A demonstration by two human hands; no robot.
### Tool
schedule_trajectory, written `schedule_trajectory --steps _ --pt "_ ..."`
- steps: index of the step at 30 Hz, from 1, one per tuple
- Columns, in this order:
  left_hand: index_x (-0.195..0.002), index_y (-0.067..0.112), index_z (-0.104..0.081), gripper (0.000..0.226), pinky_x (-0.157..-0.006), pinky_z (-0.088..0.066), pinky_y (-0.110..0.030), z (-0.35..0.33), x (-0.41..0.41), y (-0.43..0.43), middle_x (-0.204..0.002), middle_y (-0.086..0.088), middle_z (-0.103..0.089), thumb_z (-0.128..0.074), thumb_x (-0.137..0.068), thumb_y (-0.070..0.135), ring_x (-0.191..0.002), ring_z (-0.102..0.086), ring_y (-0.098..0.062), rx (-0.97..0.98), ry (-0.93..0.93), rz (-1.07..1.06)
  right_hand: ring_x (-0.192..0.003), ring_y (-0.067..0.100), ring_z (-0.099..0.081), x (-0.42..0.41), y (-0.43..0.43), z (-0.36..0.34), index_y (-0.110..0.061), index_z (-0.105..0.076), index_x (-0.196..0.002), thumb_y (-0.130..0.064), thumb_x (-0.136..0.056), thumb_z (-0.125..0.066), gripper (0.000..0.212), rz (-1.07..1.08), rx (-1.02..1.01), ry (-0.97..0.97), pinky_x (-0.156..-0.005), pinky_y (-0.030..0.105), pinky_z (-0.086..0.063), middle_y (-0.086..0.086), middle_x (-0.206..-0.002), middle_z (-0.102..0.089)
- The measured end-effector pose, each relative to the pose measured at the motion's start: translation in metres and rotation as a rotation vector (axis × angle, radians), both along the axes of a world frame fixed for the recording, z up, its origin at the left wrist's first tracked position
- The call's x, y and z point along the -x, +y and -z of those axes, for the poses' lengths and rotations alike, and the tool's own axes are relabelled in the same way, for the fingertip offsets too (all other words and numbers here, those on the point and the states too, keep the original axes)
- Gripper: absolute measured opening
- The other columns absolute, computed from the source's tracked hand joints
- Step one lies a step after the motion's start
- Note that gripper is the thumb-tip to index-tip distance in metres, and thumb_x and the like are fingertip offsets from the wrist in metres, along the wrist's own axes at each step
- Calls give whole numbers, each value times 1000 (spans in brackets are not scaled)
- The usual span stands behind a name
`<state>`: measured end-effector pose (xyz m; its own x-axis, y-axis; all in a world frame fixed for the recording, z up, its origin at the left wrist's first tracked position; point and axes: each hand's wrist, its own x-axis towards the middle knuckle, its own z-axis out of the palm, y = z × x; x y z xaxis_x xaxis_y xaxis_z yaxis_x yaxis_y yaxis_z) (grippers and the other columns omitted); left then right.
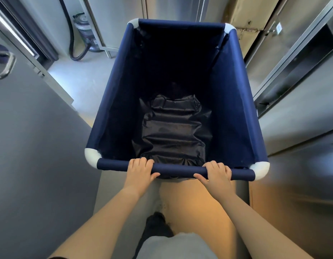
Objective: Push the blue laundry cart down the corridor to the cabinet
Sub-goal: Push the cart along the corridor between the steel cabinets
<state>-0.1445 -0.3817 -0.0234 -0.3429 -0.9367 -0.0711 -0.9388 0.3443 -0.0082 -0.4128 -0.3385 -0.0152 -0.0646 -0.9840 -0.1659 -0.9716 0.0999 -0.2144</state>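
1. Step in hand: the push itself. Left hand and right hand each had a grip clamped on the near rail of the blue laundry cart, mid-corridor between steel cabinets.
2. Next move, as I judged it: steady forward push, kept centred; the gaps either side looked tight.
3. Hidden: wheels, floor ahead. Which cabinet was the target, unclear. Black liner inside; nothing else made out.

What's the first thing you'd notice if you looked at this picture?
A big blue laundry cart fills the middle, with dark crinkled fabric lying at its bottom. The left hand and right hand both grip its near bar. A vacuum cleaner stands far left on the floor.
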Motion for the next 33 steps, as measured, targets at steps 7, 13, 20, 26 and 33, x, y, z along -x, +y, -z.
schedule_trajectory --steps 7,13,20,26,33 --pt "-98 14 -60 44 -76 -48 -40 -4 25 -41 -80 -5 -60 -66 -76 52 -75 -57 -25 15 -6 -68 -93 23 -56 28 -64 3 -17 -60 -102 -64 -82 -43 54 -60 16 -2 -87 42 -41 3 -99 -64" --pt "-98 14 -61 41 -78 -47 -42 -2 48 -90 -83 -6 -61 -65 -78 49 -77 -57 -27 32 7 -129 -86 20 -53 50 -133 1 -21 -57 -95 -71 -75 -25 63 -116 23 31 -82 38 -40 -2 -92 -61" --pt "-98 14 -59 41 -80 -47 -43 0 69 -145 -83 -6 -60 -61 -80 50 -77 -57 -28 3 -15 -212 -87 21 -54 70 -208 2 -21 -58 -96 -72 -75 -29 61 -181 18 38 -84 37 -40 -1 -93 -62" --pt "-95 14 -61 41 -75 -48 -41 -3 82 -180 -79 -5 -60 -65 -77 50 -73 -57 -27 -22 -35 -282 -93 20 -53 81 -261 2 -20 -57 -100 -62 -81 -48 47 -259 16 28 -88 37 -39 0 -99 -62" --pt "-109 15 -57 45 -83 -45 -40 -9 101 -214 -90 -4 -61 -53 -85 53 -83 -56 -27 -73 -47 -390 -91 22 -54 95 -320 1 -19 -57 -98 -60 -81 -49 45 -372 7 13 -86 39 -39 0 -98 -62"
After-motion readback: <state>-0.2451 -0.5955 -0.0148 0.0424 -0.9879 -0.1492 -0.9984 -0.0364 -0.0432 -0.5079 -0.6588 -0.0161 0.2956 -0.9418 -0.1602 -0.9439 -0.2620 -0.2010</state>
